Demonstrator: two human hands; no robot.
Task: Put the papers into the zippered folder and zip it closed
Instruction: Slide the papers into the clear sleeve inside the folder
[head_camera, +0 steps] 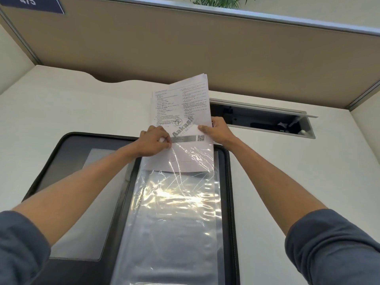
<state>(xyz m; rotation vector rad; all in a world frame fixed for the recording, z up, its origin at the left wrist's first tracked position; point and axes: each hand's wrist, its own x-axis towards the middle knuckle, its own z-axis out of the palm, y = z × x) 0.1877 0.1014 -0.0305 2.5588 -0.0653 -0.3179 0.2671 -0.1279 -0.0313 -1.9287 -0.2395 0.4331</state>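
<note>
White table (61,112) carries the open black zippered folder (228,182), where the left hand (153,144) and right hand (216,131) pinch the printed white papers (183,108) by both side edges, long axis pointing toward the person, lower end already inside the clear plastic sleeve (174,212).

The folder (230,182) is running off the bottom edge; the papers (181,108) are showing print too small to read.

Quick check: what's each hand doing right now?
Left hand: closed, pinching the clear plastic sleeve mouth.
Right hand: closed on the printed white papers.
</note>
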